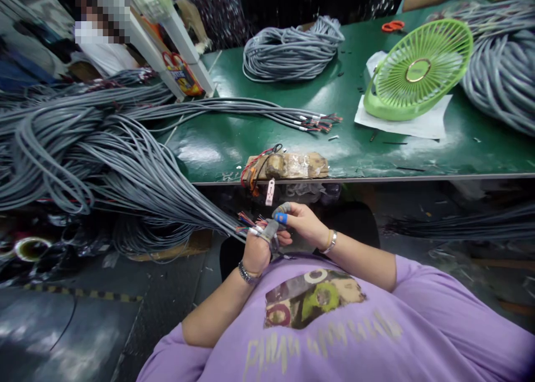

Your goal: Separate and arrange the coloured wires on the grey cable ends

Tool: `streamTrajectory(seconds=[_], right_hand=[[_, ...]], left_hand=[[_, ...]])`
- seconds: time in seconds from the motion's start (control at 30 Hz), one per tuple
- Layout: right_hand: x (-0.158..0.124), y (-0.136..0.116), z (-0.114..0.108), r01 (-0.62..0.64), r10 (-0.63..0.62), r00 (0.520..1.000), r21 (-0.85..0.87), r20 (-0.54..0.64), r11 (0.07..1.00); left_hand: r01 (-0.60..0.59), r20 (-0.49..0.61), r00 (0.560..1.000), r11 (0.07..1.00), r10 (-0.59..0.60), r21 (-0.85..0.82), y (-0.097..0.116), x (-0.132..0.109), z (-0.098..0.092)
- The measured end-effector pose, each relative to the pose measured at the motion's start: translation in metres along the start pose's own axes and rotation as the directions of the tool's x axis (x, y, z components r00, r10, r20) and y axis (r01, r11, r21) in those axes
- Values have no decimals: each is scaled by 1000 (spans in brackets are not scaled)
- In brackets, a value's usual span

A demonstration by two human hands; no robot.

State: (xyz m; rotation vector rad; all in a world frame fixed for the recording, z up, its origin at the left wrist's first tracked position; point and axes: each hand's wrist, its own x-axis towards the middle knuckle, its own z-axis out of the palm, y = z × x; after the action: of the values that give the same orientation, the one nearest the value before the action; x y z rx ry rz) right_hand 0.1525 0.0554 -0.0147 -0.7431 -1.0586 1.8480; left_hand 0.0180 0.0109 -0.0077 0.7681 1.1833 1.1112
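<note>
My left hand [257,248] is closed around the ends of a thick bundle of grey cables [167,198] that sweeps in from the left; stripped coloured wire tips [249,220] stick out above its fingers. My right hand [301,223], with taped fingertips, is curled and pinching at those wire tips right beside the left hand. Both hands sit below the front edge of the green table [334,164], above my purple shirt.
A taped wooden block with red wires [286,165] lies at the table edge. A green fan [418,69] on white paper stands at right, grey cable coils [290,50] behind, more cables at far right [501,75]. Orange scissors [393,26] and other people are at the back.
</note>
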Motion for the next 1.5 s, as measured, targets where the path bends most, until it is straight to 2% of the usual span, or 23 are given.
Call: streamTrajectory(seconds=[0.17, 0.23, 0.33, 0.5, 0.57, 0.77, 0.93, 1.07, 1.2, 1.3, 1.5], right_hand=[[9, -12, 2, -55, 72, 989, -131, 130, 990], [13, -17, 2, -42, 81, 979, -203, 187, 978], [17, -16, 3, -57, 93, 977, -187, 190, 981], [16, -5, 5, -117, 117, 993, -17, 9, 993], [13, -5, 6, -121, 121, 993, -12, 11, 993], [10, -19, 16, -128, 144, 977, -107, 156, 986], [10, -19, 20, -142, 165, 975, -158, 148, 977], [7, -15, 20, -129, 140, 981, -90, 131, 988], [8, -13, 17, -71, 75, 997, -148, 20, 986], [9, -12, 13, -36, 29, 999, -197, -38, 980], [12, -10, 12, -35, 26, 998, -159, -57, 987]], left_hand=[[-29, 171, 985, 984, -2, 178, -1, -1, -10], [-40, 196, 981, 975, -4, 219, 0, -4, -11], [-33, 124, 992, 990, 16, 140, -1, -6, -10], [-117, -25, 993, 993, 116, -27, -6, -3, -7], [-140, -31, 990, 990, 140, 5, -5, -3, -7], [-179, -65, 978, 954, 199, 241, 4, -6, -4], [-211, -31, 973, 929, 231, 306, 7, -8, 0], [-235, -72, 960, 920, 270, 314, 12, -9, 2], [-260, -80, 952, 918, 296, 299, 14, -11, 0], [-235, -63, 964, 939, 258, 251, 9, -10, -3], [-197, -125, 970, 975, 209, 105, -6, -4, -9]])
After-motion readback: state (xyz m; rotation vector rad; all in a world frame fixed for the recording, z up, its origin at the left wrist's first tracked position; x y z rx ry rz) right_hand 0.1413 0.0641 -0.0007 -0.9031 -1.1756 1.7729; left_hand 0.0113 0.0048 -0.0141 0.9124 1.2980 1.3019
